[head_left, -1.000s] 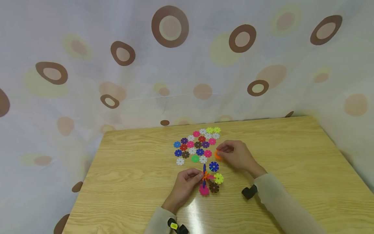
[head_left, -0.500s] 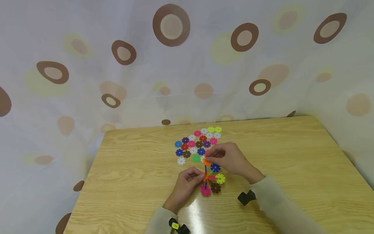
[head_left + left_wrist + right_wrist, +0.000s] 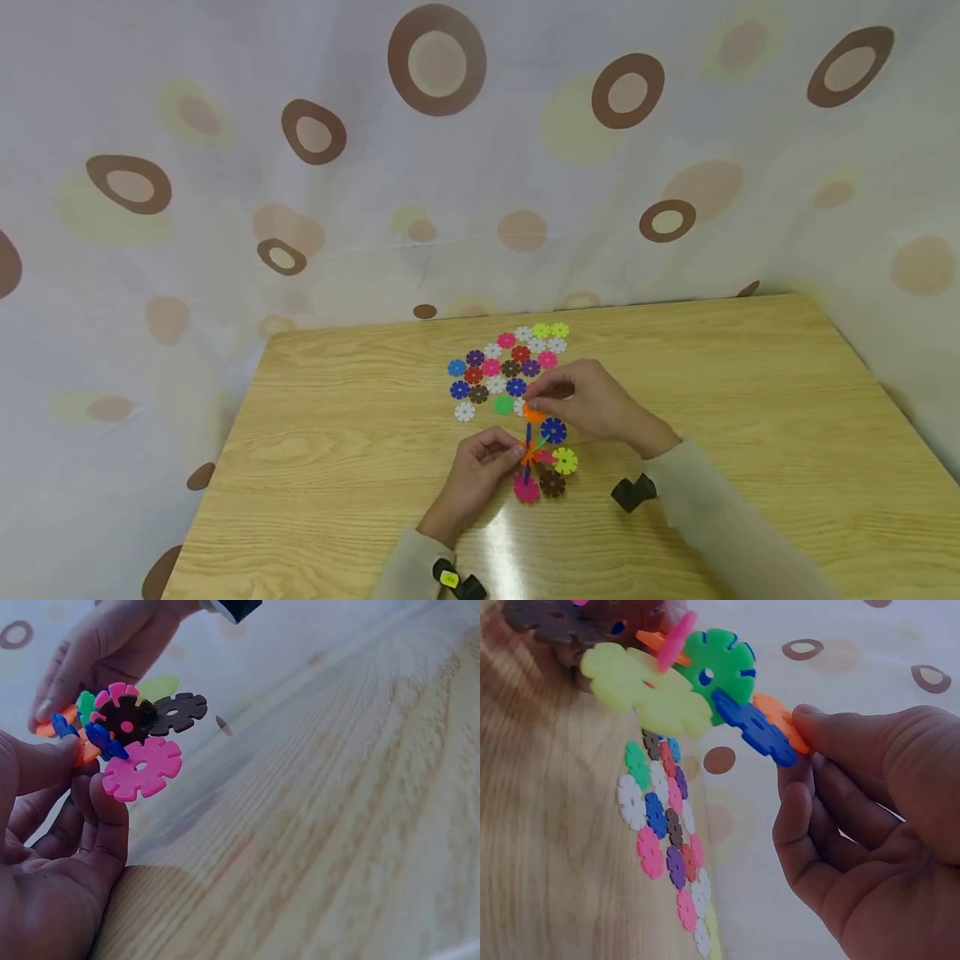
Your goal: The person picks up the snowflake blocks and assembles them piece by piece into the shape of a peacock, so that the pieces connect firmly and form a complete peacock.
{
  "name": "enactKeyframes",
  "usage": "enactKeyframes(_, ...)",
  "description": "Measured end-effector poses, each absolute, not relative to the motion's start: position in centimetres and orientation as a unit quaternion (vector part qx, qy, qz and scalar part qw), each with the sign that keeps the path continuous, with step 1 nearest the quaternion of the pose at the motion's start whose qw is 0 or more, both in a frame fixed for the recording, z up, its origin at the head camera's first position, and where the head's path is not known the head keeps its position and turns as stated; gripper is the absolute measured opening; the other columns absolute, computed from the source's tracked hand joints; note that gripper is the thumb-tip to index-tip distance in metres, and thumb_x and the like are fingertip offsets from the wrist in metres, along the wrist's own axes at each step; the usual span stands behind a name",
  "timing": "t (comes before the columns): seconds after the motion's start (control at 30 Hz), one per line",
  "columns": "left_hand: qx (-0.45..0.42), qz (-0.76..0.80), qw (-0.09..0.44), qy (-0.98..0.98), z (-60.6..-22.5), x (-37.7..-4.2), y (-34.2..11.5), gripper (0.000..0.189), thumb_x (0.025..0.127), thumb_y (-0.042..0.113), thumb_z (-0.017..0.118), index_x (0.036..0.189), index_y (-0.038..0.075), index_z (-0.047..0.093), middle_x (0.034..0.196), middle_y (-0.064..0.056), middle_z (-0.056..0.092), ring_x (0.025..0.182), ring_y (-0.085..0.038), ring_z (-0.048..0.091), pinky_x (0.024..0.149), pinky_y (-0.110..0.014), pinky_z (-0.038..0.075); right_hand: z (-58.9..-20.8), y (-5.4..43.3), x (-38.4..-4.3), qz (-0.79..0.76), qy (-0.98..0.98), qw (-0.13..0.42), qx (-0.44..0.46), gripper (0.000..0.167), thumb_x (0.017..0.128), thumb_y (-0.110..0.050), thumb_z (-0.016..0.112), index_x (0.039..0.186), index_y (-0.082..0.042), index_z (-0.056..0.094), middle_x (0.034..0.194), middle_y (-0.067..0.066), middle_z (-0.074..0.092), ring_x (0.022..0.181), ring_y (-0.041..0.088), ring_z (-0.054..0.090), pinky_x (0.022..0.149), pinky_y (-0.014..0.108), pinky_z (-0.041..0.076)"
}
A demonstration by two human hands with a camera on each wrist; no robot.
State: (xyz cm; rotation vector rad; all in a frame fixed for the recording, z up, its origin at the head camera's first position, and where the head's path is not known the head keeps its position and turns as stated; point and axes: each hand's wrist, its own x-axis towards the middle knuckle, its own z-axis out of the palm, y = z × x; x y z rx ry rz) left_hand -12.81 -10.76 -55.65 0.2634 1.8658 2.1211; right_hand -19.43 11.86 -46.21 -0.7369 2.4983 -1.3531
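My left hand (image 3: 480, 471) pinches the orange centre disc (image 3: 88, 750) of a build of slotted plastic discs between thumb and fingers. Linked into that build are a pink disc (image 3: 142, 769), a brown disc (image 3: 552, 483), a yellow disc (image 3: 646, 688), a green disc (image 3: 718, 671) and blue discs (image 3: 553, 430). My right hand (image 3: 592, 404) pinches an orange disc (image 3: 781, 724) by its edge, right at the build's far end. In the right wrist view this orange disc overlaps a blue disc (image 3: 754, 729). The left fingertips hide part of the centre.
Several loose discs lie flat in a cluster on the wooden table (image 3: 337, 433) beyond the hands, among them a white disc (image 3: 464, 412) and a green disc (image 3: 503, 404). A patterned cloth (image 3: 480, 167) hangs behind the table's back edge.
My right hand has carried the orange disc left from beside the loose cluster to the build's far end, staying there over the last half second. My left hand has kept its hold in place.
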Motion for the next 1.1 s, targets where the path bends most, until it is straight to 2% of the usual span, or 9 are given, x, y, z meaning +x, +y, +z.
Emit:
enactKeyframes(0.37,0.100,0.743,0.151,0.644,-55.7,-12.8,-10.9,0.029,0.106,0.003,0.067,0.113,-0.023,0.060,0.097,0.015,0.075,0.087,0.001,0.070,0.083,-0.017,0.062,-46.5,11.5,-19.6,-0.445,0.845,0.100,-0.278,0.005,0.099,-0.010,0.081,0.102,-0.013,0.084,0.099,-0.001,0.083,0.091,0.008,0.076,0.086,0.025,0.065)
enactKeyframes(0.77,0.087,0.728,0.134,0.667,-55.6,-12.5,-10.5,0.024,0.106,0.005,0.068,0.110,-0.018,0.065,0.096,0.012,0.073,0.083,-0.001,0.068,0.080,-0.018,0.061,-46.6,11.2,-19.3,-0.433,0.842,0.114,-0.299,0.009,0.097,-0.005,0.081,0.097,-0.013,0.084,0.096,-0.001,0.082,0.086,0.005,0.073,0.079,0.022,0.064)
enactKeyframes(1.1,0.076,0.735,0.107,0.665,-55.6,-12.2,-10.1,0.017,0.104,-0.001,0.068,0.106,-0.018,0.065,0.090,0.011,0.071,0.078,-0.001,0.064,0.074,-0.016,0.057,-47.2,10.8,-18.6,-0.459,0.843,0.108,-0.257,0.004,0.098,-0.008,0.081,0.097,-0.010,0.084,0.094,0.000,0.082,0.082,0.005,0.072,0.075,0.022,0.063)
